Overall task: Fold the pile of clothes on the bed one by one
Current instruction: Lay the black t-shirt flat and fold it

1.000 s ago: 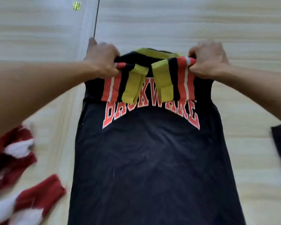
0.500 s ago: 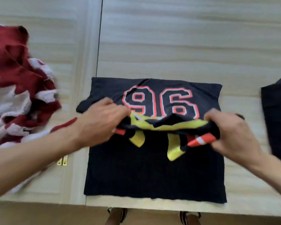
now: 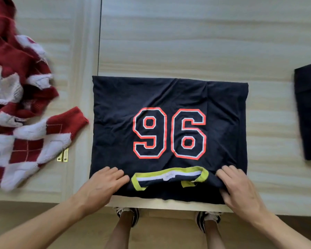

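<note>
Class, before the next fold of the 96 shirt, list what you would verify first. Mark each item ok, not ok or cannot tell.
1. Hands placed: left hand and right hand press flat on the navy shirt beside its collar: ok.
2. Fabric smooth: wrinkles by the far right corner: not ok.
3. Layers underneath aligned: hidden: cannot tell.
4. Side room: red-and-white sweater and dark garment lie apart from the shirt: ok.

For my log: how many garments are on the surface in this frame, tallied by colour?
Dark navy: 2, the 96 jersey and a dark garment cut off at the right edge.
Red-and-white: 1, the argyle knit heaped at left.
Total: 3
</note>
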Demonstrator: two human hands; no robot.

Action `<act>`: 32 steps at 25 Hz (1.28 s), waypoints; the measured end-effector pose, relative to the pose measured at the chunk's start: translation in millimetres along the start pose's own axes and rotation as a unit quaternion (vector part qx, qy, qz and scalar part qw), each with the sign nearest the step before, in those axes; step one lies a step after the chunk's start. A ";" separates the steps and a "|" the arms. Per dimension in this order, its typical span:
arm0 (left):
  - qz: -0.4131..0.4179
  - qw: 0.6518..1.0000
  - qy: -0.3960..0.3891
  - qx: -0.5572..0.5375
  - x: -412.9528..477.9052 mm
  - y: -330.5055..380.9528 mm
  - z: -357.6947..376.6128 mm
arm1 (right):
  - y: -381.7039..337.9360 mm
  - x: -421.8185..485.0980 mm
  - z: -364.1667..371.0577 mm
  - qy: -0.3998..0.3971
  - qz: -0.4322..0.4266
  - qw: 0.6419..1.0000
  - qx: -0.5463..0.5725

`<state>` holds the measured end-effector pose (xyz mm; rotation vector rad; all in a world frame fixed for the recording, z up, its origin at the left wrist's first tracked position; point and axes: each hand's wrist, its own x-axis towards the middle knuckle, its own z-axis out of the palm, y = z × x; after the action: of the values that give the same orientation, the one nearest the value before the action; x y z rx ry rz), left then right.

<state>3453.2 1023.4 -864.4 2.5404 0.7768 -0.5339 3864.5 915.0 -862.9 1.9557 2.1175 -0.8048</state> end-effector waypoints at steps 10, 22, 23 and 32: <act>-0.091 0.991 0.099 -0.022 51.4 -13.2 -25.1 | 9.0 12.9 -33.5 0.021 0.009 0.999 -0.029; -0.038 0.991 0.028 0.124 238.3 -51.7 -74.7 | -45.3 35.2 7.8 -0.076 0.044 0.993 0.073; -0.012 0.989 0.043 0.143 245.1 -46.8 -88.1 | -53.6 32.1 4.9 -0.095 0.036 0.990 0.096; 0.100 0.995 0.008 -0.013 87.8 66.8 22.5 | 23.8 24.3 -17.6 -0.036 -0.152 0.987 0.027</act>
<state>3555.3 999.8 -905.6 2.5640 0.5241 -0.4340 3888.3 944.9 -865.7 1.6178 2.4080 -0.9751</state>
